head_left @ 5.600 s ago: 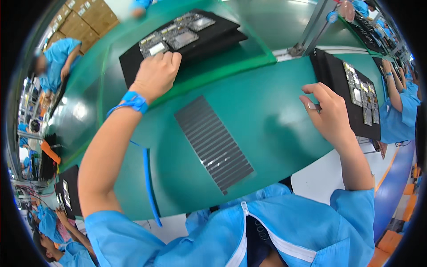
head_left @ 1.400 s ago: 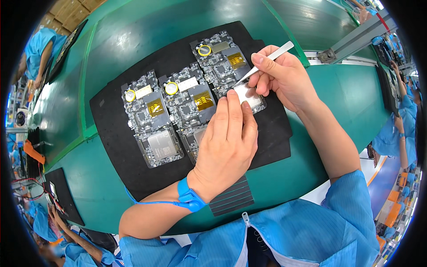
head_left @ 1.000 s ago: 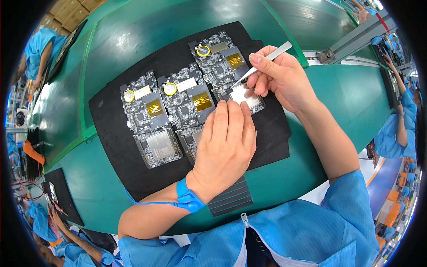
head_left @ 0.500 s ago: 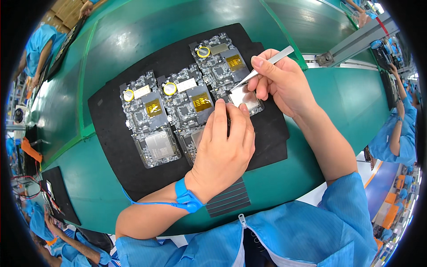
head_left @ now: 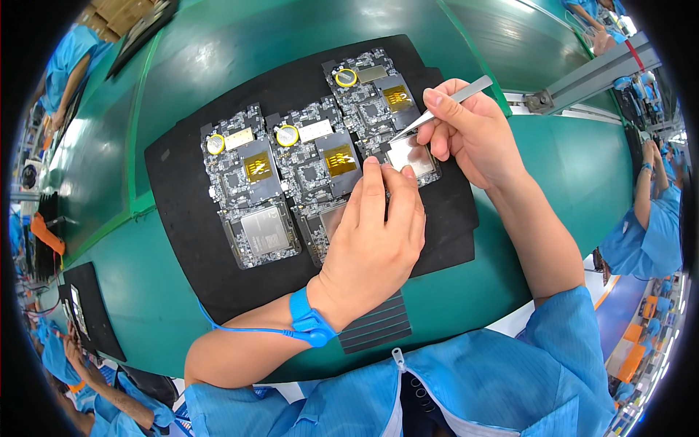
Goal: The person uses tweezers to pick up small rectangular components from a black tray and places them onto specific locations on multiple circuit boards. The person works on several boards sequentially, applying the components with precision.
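Note:
Pinched between thumb and fingers, my right hand (head_left: 470, 135) holds silver tweezers (head_left: 444, 107). Their tips point down at the right-hand circuit board (head_left: 368, 105), just above its shiny metal shield (head_left: 413, 156). My left hand (head_left: 378, 233) is closed at that board's lower left edge, fingertips at the shield; its palm side is hidden. Two more boards lie to the left: a middle circuit board (head_left: 313, 173), partly covered by my left hand, and a left circuit board (head_left: 233, 178). Each board carries a yellow-rimmed round cell and an amber tape patch.
All the boards lie on a black mat (head_left: 186, 218) on a green tabletop (head_left: 153, 291). A blue wrist strap (head_left: 309, 320) with a cord circles my left wrist. A metal rail (head_left: 590, 76) stands at the right. Co-workers in blue sit on both sides.
The view has shifted slightly, so the mat and boards sit a little differently. The tweezers' tips stay by the shield's upper left corner, and both hands keep nearly the same pose.

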### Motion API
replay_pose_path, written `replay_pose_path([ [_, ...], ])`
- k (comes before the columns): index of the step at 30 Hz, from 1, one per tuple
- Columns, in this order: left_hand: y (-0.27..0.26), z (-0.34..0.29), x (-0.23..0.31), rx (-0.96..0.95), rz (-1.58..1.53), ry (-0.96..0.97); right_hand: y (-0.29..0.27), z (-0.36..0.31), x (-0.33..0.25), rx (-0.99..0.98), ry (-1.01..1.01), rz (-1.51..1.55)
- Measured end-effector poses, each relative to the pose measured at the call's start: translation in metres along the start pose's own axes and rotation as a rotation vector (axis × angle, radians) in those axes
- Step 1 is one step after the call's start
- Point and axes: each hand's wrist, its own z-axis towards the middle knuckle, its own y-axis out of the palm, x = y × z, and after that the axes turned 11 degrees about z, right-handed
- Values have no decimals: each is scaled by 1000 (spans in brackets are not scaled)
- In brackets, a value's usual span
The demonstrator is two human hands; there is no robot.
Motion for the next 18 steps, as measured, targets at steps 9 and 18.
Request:
replay_pose_path([
  [9, 1, 0, -1, -5, -22, -5, -3, 2, 1, 0, 15, 9],
  [18, -3, 7, -9, 8, -197, -62, 1, -1, 1, -11, -31, -70],
])
